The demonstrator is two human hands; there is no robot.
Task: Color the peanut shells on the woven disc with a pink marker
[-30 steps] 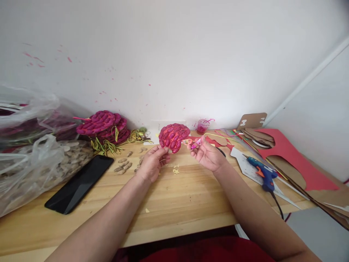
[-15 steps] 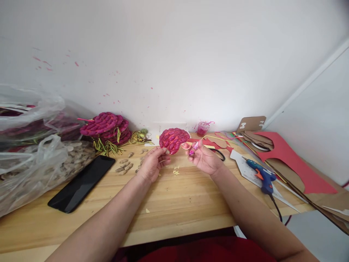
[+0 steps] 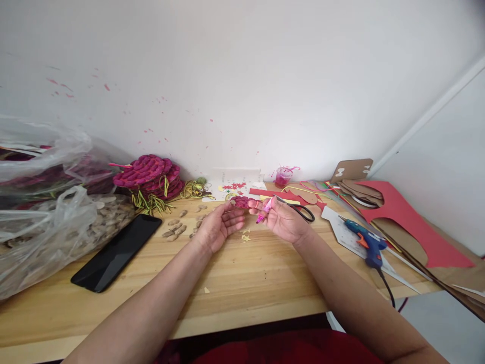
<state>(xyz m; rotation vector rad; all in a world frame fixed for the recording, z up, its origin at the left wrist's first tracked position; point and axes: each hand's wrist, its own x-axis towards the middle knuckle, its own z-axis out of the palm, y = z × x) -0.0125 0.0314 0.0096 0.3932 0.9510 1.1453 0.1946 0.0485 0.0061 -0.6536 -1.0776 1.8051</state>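
A magenta, bumpy round piece (image 3: pixel 241 202) is tilted nearly edge-on between my two hands, above the middle of the wooden table. My left hand (image 3: pixel 223 225) grips it at its left edge with the thumb and fingers. My right hand (image 3: pixel 282 218) is curled around a small pink-and-white tube (image 3: pixel 263 212), its dark pink tip pointing down and left. The fingertips of my right hand are close to the right edge of the round piece; whether they touch it is unclear. Behind the hands, red star shapes (image 3: pixel 237 186) lie on white paper (image 3: pixel 215 178).
To the left are a black phone (image 3: pixel 117 253), plastic bags (image 3: pixel 49 242), loose peanuts (image 3: pixel 175 230) and stacked magenta pieces (image 3: pixel 146 174) with yarn. A pink cup (image 3: pixel 283 177), black-handled scissors (image 3: pixel 308 215), a blue glue gun (image 3: pixel 366 242) and red sheet (image 3: pixel 420 222) are to the right.
The round piece has tipped from facing me to nearly edge-on and sits lower, uncovering the red stars behind it. My right hand has shifted slightly left with the tube.
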